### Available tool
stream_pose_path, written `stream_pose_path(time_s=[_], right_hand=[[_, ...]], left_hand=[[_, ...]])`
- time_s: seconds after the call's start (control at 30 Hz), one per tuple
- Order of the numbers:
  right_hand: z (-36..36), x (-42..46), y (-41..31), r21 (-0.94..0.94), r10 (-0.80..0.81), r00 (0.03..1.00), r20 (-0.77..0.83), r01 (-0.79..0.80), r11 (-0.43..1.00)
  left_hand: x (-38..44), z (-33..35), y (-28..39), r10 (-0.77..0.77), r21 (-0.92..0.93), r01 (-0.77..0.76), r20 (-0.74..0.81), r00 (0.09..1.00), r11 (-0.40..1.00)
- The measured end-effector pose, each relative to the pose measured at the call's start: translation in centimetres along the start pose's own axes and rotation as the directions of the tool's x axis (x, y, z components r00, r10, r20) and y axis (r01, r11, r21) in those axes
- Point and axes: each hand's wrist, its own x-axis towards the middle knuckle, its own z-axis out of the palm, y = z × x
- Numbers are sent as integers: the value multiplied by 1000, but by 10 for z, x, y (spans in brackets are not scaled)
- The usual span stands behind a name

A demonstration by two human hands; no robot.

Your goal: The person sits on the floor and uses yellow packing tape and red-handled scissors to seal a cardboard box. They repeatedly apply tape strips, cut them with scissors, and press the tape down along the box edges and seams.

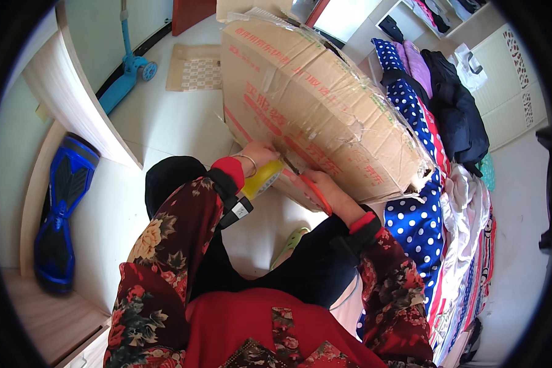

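A large, worn cardboard box (299, 106) with red printing leans tilted in front of me, one long edge frayed. Low on its near face, my left hand (259, 155) holds a roll of yellow packing tape (263, 179), fingertips close to the cardboard. My right hand (321, 186) grips scissors with orange handles (321, 197). Their dark blades point up and left, toward the left hand and the tape. Whether the blades are parted is hard to tell. Strips of clear tape cross the box's face.
To the right, a bed with a polka-dot cover (411, 221) holds heaped clothes (457, 110). A blue hoverboard (63, 216) leans at the left by a wooden panel (80, 87). Behind are a blue scooter (128, 76) and a flattened cardboard piece (194, 69) on the floor.
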Motion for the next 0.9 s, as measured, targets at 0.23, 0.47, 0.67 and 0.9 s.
stream_pose_path(time_s=[0.23, 0.47, 0.67, 0.9], right_hand=[[-1, -3, -2, -82, -120, 992, -48, 115, 990], [-4, -9, -10, -22, -114, 992, -46, 113, 993], [4, -6, -2, -73, -143, 983, -113, 136, 988], [4, -3, 3, -54, -133, 987, -85, 129, 990]], left_hand=[[2, 1, -4, -1, -91, 0, -13, 1000, 996], [-5, -2, 5, -27, -116, 28, 5, 1000, 993], [-6, -6, 4, -17, -129, 20, 25, 1000, 991], [-9, -2, 9, -36, -101, 35, -13, 999, 994]])
